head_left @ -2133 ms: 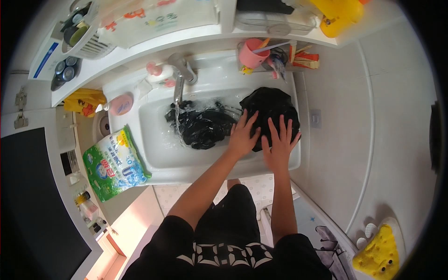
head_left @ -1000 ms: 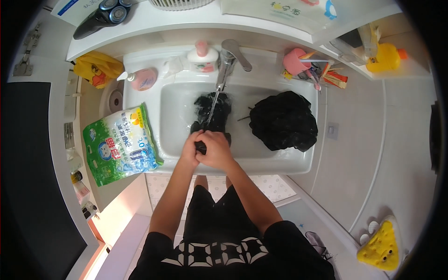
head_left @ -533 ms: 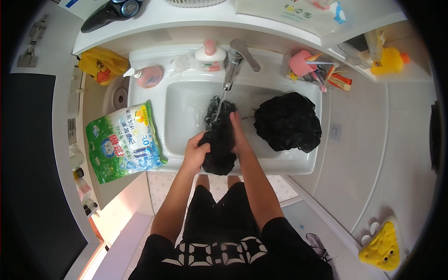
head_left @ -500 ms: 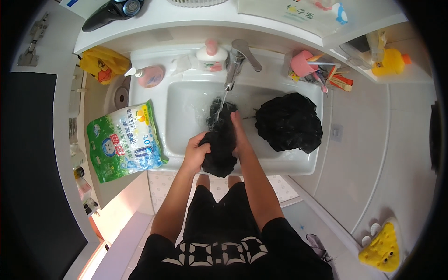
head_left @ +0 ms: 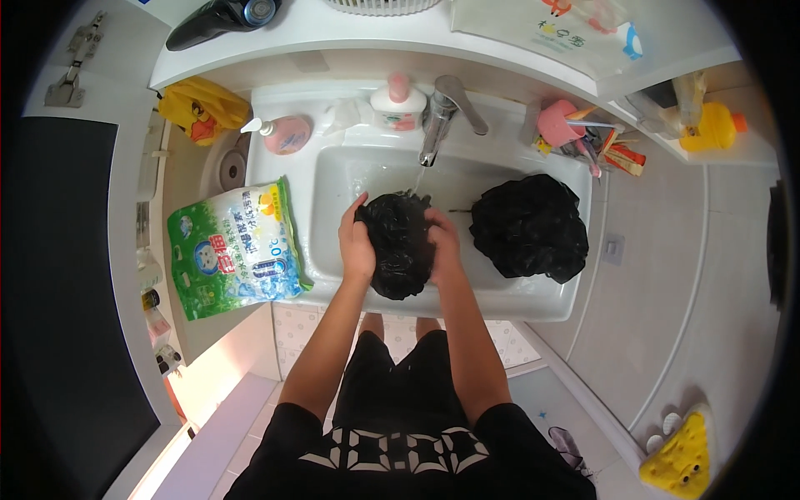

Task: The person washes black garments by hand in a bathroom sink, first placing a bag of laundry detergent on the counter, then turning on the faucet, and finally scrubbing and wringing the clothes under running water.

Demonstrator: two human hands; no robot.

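A wet black cloth (head_left: pixel 398 250), bunched into a loose bundle, is held between my two hands over the front of the white sink (head_left: pixel 329 158). My left hand (head_left: pixel 357 248) cups its left side with the fingers pointing up along it. Curled against the right side is my right hand (head_left: pixel 444 244), its fingertips partly hidden by the fabric. Water runs from the silver faucet (head_left: pixel 442 121) onto the far end of the bundle. A second, larger heap of wet black cloth (head_left: pixel 529 227) lies in the right part of the basin, apart from my hands.
Left of the basin rests a green and white detergent bag (head_left: pixel 237 250). Behind stand a pink pump bottle (head_left: pixel 286 135), a white bottle with pink cap (head_left: pixel 398 107) and a pink cup (head_left: pixel 560 123) of brushes. A shelf (head_left: pixel 350 37) carrying a black shaver (head_left: pixel 221 23) overhangs the back.
The stretched black cloth is now gathered into a rounder bundle. My left hand has turned from gripping its near part to cupping its side; my right fingers have curled in. The view has shifted slightly.
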